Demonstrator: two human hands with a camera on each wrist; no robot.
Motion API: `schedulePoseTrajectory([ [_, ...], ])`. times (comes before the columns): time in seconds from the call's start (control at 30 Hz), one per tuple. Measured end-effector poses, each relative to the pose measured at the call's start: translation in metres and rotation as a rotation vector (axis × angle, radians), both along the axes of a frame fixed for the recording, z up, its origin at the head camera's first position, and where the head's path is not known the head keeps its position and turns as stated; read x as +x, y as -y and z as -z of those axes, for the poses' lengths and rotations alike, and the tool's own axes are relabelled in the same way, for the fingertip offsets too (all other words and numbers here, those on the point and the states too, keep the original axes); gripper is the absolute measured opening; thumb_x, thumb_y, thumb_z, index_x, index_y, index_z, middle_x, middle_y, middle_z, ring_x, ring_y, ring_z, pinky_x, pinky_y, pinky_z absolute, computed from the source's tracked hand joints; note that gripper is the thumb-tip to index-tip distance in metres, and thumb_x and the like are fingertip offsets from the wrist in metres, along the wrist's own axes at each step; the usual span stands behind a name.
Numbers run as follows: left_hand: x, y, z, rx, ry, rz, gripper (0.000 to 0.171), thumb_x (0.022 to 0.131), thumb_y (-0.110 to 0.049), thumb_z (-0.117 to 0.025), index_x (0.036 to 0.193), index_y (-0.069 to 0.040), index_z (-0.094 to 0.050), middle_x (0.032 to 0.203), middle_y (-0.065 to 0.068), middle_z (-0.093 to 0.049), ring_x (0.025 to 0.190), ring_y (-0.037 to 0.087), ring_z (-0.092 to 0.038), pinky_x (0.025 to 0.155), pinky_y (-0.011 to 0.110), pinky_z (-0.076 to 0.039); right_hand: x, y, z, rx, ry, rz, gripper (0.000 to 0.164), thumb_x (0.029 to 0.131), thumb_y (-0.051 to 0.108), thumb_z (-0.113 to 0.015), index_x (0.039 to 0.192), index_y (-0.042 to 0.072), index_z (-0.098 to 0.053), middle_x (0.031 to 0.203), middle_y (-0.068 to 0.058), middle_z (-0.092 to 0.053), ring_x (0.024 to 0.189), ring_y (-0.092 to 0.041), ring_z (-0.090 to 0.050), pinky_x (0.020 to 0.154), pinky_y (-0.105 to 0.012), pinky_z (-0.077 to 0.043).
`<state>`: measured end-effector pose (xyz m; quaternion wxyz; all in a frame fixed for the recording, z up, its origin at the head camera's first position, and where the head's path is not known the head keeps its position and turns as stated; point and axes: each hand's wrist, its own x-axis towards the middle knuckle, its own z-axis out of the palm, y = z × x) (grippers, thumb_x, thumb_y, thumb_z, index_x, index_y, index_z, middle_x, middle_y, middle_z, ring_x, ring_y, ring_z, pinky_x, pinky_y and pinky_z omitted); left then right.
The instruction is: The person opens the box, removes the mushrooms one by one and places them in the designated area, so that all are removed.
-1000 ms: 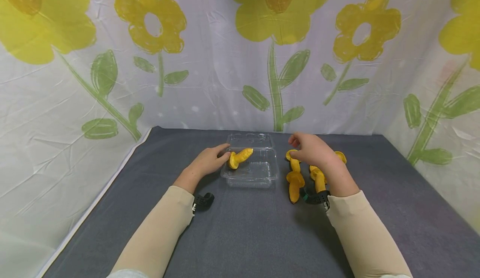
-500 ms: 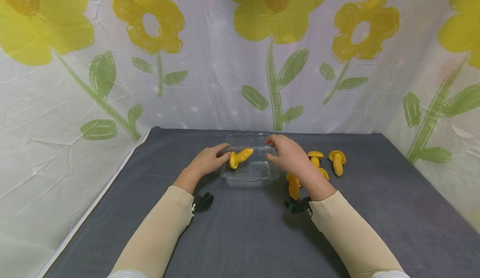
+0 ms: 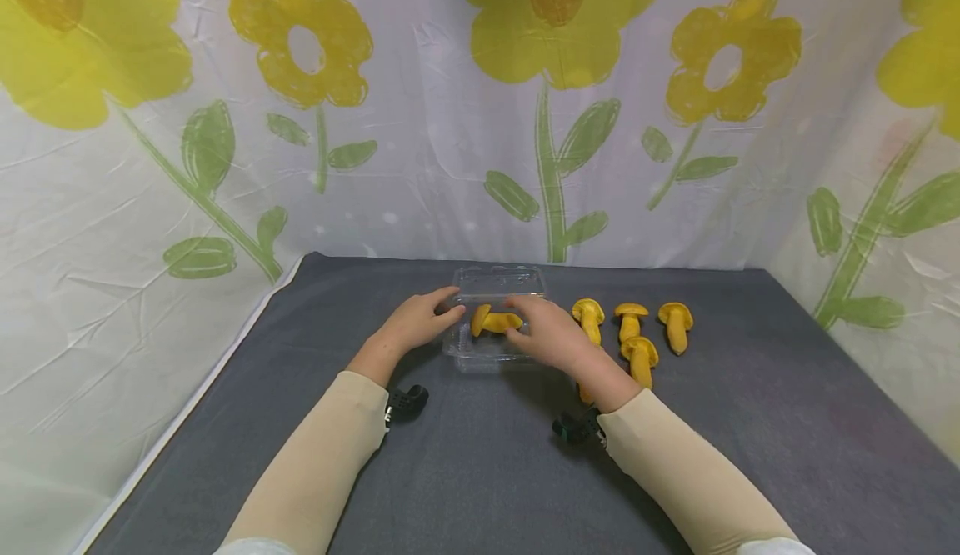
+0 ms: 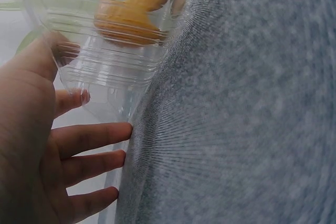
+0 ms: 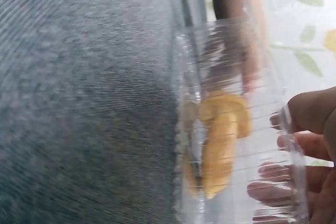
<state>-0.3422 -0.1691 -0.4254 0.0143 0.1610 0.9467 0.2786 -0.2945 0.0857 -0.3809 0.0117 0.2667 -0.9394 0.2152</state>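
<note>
A clear plastic clamshell box (image 3: 480, 364) stands with its lid (image 3: 498, 278) swung back. One yellow mushroom (image 3: 497, 322) lies inside, cap to the left and stem toward the right. At the box's left side, my left hand (image 3: 408, 327) has its thumb and index finger close at the rim, the other fingers stretched out along the outside in the left wrist view. My right hand (image 3: 551, 334) reaches over the right side of the box; its thumb and fingers are spread around the stem's end, with a gap. The right wrist view, slightly blurred, shows these fingers through the plastic.
Several more yellow mushrooms (image 3: 677, 326) lie to the right of the box, one partly hidden under the right forearm. A dark grey cloth (image 3: 480, 480) covers the table. Behind it hangs a white curtain (image 3: 420, 122) with painted flowers.
My right hand has moved left from above the loose mushrooms to the box. The mushroom inside has turned more level and shifted slightly right. My left hand stays at the box's left side.
</note>
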Motion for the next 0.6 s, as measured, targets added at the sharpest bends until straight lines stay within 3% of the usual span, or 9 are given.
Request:
schedulePoseTrajectory([
  [0.07, 0.000, 0.001, 0.000, -0.001, -0.003, 0.007, 0.061, 0.107, -0.046, -0.052, 0.160, -0.016, -0.041, 0.132, 0.012, -0.066, 0.116, 0.031, -0.065, 0.095, 0.053, -0.053, -0.001, 0.002, 0.003, 0.016, 0.005, -0.020, 0.050, 0.103, 0.023, -0.065, 0.149, 0.006, -0.054, 0.147, -0.013, -0.056, 0.126, -0.032, -0.060, 0.101, -0.052, -0.050],
  [0.17, 0.000, 0.001, 0.000, -0.003, -0.005, 0.013, 0.061, 0.107, -0.046, -0.052, 0.160, -0.017, -0.040, 0.132, 0.012, -0.066, 0.116, 0.031, -0.065, 0.095, 0.053, -0.053, -0.001, 0.004, 0.005, 0.032, 0.020, -0.038, 0.053, 0.104, 0.024, -0.063, 0.152, 0.006, -0.050, 0.148, -0.013, -0.056, 0.111, -0.028, -0.067, 0.095, -0.050, -0.053],
  [0.27, 0.000, 0.002, -0.002, -0.003, -0.004, 0.014, 0.062, 0.107, -0.046, -0.052, 0.160, -0.017, -0.040, 0.133, 0.012, -0.066, 0.118, 0.031, -0.064, 0.096, 0.053, -0.052, -0.002, 0.007, 0.007, 0.044, 0.064, -0.036, 0.055, 0.106, 0.024, -0.061, 0.156, 0.007, -0.045, 0.149, -0.014, -0.054, 0.086, -0.025, -0.069, 0.082, -0.046, -0.054],
  [0.4, 0.000, 0.001, -0.002, -0.004, -0.001, 0.014, 0.062, 0.107, -0.047, -0.052, 0.160, -0.018, -0.039, 0.134, 0.013, -0.065, 0.120, 0.032, -0.063, 0.097, 0.053, -0.052, -0.002, 0.010, 0.008, 0.088, 0.103, -0.027, 0.058, 0.107, 0.024, -0.057, 0.159, 0.006, -0.038, 0.153, -0.015, -0.050, 0.092, -0.026, -0.069, 0.079, -0.044, -0.051],
  [0.5, 0.000, 0.001, -0.001, -0.009, 0.000, 0.010, 0.062, 0.107, -0.047, -0.052, 0.160, -0.017, -0.039, 0.134, 0.013, -0.065, 0.120, 0.032, -0.063, 0.098, 0.053, -0.051, -0.001, 0.011, 0.009, 0.119, 0.091, -0.023, 0.058, 0.108, 0.024, -0.056, 0.159, 0.005, -0.038, 0.154, -0.016, -0.049, 0.117, -0.030, -0.064, 0.090, -0.047, -0.052],
  [0.6, 0.000, 0.001, 0.000, -0.009, 0.000, 0.007, 0.062, 0.107, -0.046, -0.052, 0.160, -0.017, -0.039, 0.133, 0.012, -0.065, 0.120, 0.031, -0.063, 0.098, 0.053, -0.051, -0.001, 0.011, 0.009, 0.125, 0.067, -0.015, 0.056, 0.107, 0.023, -0.055, 0.157, 0.003, -0.040, 0.145, -0.019, -0.054, 0.114, -0.033, -0.064, 0.089, -0.049, -0.053],
])
